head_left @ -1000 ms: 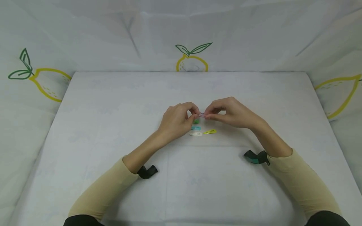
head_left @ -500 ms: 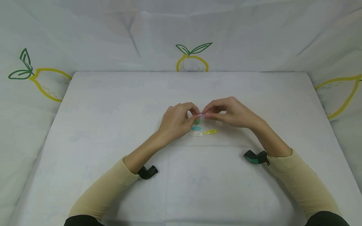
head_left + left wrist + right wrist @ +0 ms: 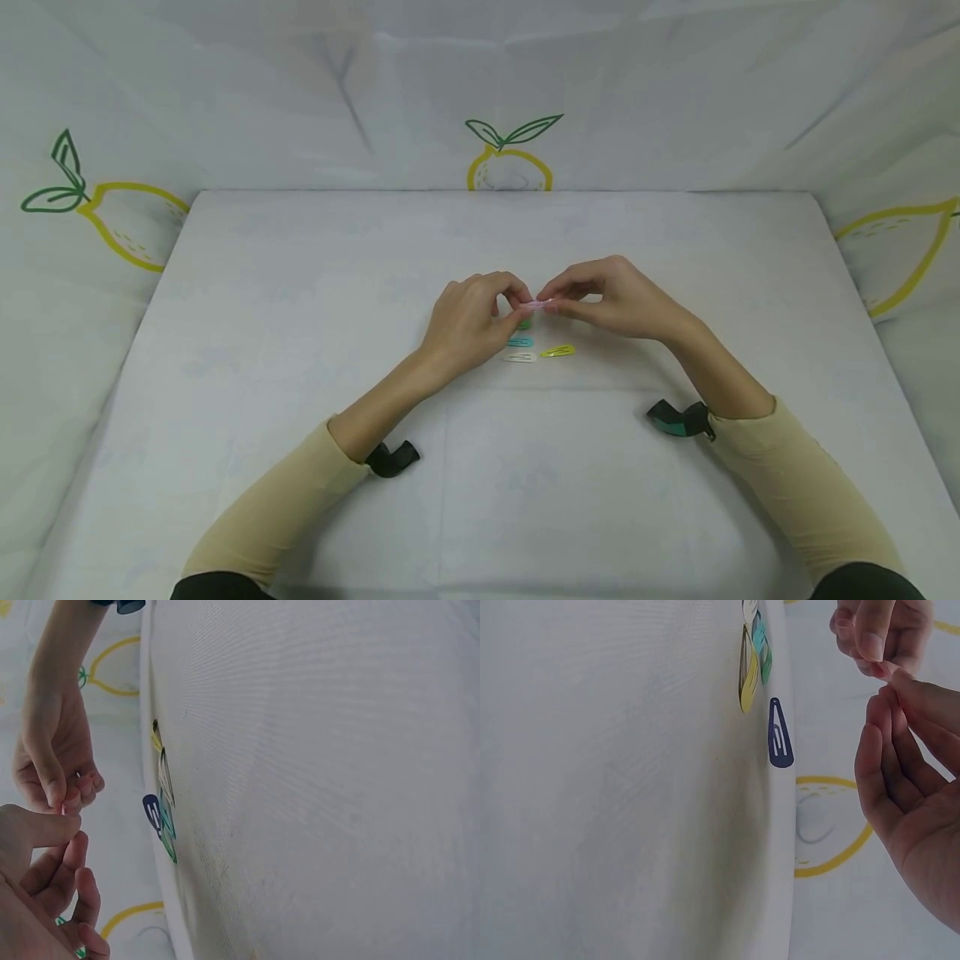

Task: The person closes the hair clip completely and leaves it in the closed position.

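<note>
Above the table, both hands meet at a small pink snap hair clip, largely covered by fingertips. My left hand pinches its left end between thumb and index finger. At the other end, the thumb and fingers of my right hand pinch it. Below them lie a green hair clip, partly hidden by the left hand, a light blue clip, a white clip and a yellow clip. A navy clip shows in the right wrist view, hidden in the head view.
A white cloth covers the table. Light walls with lemon drawings stand behind and beside it. Black wrist devices sit near both beige sleeves.
The pink clip has turned from showing its slotted face to nearly edge-on. My right fingertips have shifted slightly left along it; the arms and the clips on the table stay put.
</note>
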A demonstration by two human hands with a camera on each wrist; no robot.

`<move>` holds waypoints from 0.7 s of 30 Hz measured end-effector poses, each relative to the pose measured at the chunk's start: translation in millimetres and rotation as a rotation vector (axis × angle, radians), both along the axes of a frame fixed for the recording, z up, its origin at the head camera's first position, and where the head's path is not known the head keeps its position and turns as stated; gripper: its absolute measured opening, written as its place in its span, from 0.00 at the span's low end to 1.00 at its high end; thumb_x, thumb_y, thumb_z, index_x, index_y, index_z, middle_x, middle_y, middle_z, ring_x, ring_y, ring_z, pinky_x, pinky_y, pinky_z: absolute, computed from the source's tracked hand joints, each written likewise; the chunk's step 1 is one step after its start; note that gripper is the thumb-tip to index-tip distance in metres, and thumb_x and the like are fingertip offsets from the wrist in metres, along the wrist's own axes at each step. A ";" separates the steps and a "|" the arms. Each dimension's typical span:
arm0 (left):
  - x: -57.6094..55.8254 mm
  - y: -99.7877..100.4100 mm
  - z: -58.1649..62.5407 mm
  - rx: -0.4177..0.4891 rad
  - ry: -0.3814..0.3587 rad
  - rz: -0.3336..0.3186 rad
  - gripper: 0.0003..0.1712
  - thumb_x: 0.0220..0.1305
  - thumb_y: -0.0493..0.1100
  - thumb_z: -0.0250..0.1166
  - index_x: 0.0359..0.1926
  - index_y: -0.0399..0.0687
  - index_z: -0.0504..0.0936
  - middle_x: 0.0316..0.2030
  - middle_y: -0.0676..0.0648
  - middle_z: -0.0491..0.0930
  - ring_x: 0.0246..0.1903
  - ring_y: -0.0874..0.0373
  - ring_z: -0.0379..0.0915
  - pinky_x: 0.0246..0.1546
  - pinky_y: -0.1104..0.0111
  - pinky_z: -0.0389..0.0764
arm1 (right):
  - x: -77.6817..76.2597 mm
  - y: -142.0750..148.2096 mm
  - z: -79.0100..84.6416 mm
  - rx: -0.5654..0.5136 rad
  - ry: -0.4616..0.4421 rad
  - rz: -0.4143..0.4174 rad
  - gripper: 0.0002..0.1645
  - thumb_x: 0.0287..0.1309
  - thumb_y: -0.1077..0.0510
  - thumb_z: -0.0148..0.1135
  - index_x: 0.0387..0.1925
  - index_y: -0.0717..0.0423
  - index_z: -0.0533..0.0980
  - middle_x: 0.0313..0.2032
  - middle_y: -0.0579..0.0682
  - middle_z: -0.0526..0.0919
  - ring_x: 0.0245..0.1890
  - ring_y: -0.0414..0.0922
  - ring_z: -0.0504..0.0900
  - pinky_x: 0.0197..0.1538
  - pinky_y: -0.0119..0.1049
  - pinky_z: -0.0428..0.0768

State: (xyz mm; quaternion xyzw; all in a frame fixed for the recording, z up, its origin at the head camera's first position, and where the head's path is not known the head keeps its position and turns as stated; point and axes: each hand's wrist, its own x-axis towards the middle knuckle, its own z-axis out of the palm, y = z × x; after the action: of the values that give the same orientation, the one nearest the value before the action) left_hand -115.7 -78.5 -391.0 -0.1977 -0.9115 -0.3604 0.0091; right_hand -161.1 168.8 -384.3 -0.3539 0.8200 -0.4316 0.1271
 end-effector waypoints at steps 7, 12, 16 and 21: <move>0.8 0.5 -0.2 -0.004 0.000 0.006 0.04 0.72 0.48 0.74 0.43 0.55 0.90 0.36 0.58 0.90 0.32 0.59 0.74 0.37 0.66 0.70 | 1.0 -0.2 1.1 0.016 -0.007 -0.023 0.11 0.68 0.64 0.74 0.49 0.50 0.91 0.43 0.47 0.94 0.42 0.35 0.89 0.53 0.27 0.85; 0.5 0.9 -0.4 -0.005 -0.001 0.007 0.05 0.72 0.47 0.74 0.43 0.54 0.91 0.35 0.57 0.90 0.31 0.59 0.74 0.37 0.66 0.70 | 1.4 0.4 2.1 0.037 -0.009 -0.036 0.12 0.67 0.64 0.75 0.49 0.49 0.90 0.41 0.44 0.94 0.40 0.35 0.88 0.50 0.26 0.84; 0.0 1.2 -0.8 -0.004 -0.001 0.007 0.04 0.71 0.47 0.74 0.43 0.54 0.91 0.35 0.57 0.90 0.30 0.59 0.74 0.36 0.66 0.69 | 1.2 1.2 1.9 0.050 -0.005 -0.041 0.11 0.66 0.64 0.75 0.48 0.51 0.90 0.41 0.45 0.94 0.40 0.36 0.88 0.51 0.26 0.84; -0.6 1.6 -1.7 -0.004 0.000 0.007 0.04 0.71 0.47 0.74 0.43 0.54 0.91 0.34 0.58 0.90 0.29 0.59 0.73 0.34 0.67 0.69 | 0.4 2.9 0.6 0.070 0.015 -0.051 0.10 0.65 0.64 0.76 0.47 0.51 0.90 0.40 0.43 0.94 0.40 0.35 0.88 0.52 0.26 0.85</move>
State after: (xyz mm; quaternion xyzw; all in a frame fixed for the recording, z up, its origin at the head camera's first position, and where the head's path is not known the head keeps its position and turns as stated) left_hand -116.3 -76.9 -392.8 -0.1945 -0.9130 -0.3583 0.0100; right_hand -160.7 171.6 -383.7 -0.3315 0.8442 -0.4031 0.1223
